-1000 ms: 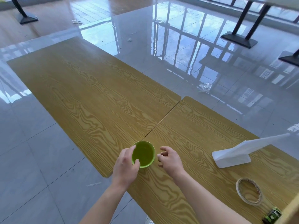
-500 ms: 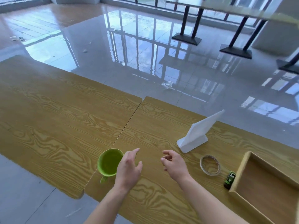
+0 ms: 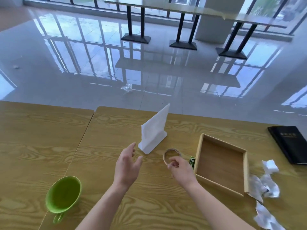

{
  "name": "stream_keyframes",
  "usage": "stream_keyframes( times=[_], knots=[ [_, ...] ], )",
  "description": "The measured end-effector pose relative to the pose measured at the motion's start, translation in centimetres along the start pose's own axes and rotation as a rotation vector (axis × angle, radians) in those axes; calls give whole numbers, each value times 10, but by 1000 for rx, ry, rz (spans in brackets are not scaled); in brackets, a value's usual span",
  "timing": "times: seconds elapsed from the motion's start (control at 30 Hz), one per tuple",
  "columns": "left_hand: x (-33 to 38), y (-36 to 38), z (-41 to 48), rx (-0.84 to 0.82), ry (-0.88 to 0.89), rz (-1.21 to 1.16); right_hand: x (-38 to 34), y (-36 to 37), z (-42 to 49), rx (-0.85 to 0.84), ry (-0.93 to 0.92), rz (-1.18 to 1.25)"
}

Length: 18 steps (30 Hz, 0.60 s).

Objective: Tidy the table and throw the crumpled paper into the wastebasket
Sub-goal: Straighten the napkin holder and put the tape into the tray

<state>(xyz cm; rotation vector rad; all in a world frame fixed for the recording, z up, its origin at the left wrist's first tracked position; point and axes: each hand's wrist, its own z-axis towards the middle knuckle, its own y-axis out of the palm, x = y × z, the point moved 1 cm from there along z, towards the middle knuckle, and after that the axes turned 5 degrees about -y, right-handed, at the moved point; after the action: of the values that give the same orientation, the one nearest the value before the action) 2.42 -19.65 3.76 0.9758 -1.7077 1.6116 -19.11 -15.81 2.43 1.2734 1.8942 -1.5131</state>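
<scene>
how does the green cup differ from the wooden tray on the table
The green cup is round and bright green; the wooden tray is rectangular and light brown. The cup has a handle; the tray has none. The cup stands far left; the tray lies right, next to the crumpled paper. Both are open-topped, empty, on the table.

A glossy grey tiled floor [image 3: 166, 77] spreads beyond the far edge of the counter [image 3: 41, 138] and mirrors the window frames. A clear plastic wrapper [image 3: 127, 87] lies on it near the counter, and a small white scrap [image 3: 16, 67] sits far left. At the far side a long table [image 3: 166, 6] stands on black pedestal legs [image 3: 183, 44]. A white pillar [image 3: 214, 25] and windows [image 3: 108, 1] are behind it.
</scene>
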Motion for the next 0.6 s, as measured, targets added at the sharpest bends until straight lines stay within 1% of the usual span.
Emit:
stream_keyframes(
  times=[0.1, 0.17, 0.27, 0.33, 0.43, 0.6],
  knots=[
    [22, 13, 17, 17, -28, -47, 18, -31, 3, 79, -25, -120],
    [34, 20, 28, -1, -70, -97, 34, -52, 3, 152, -33, -216],
    [44, 27, 43, -21, -125, -136, 60, -74, 5, 221, -4, -289],
    [47, 30, 50, -8, -163, -174, 75, -81, 10, 218, 27, -306],
    [48, 34, 50, 45, -174, -207, 93, -83, 18, 152, 67, -321],
    [49, 37, 44, 112, -108, -86, 100, -78, 29, 72, 86, -338]
  ],
)
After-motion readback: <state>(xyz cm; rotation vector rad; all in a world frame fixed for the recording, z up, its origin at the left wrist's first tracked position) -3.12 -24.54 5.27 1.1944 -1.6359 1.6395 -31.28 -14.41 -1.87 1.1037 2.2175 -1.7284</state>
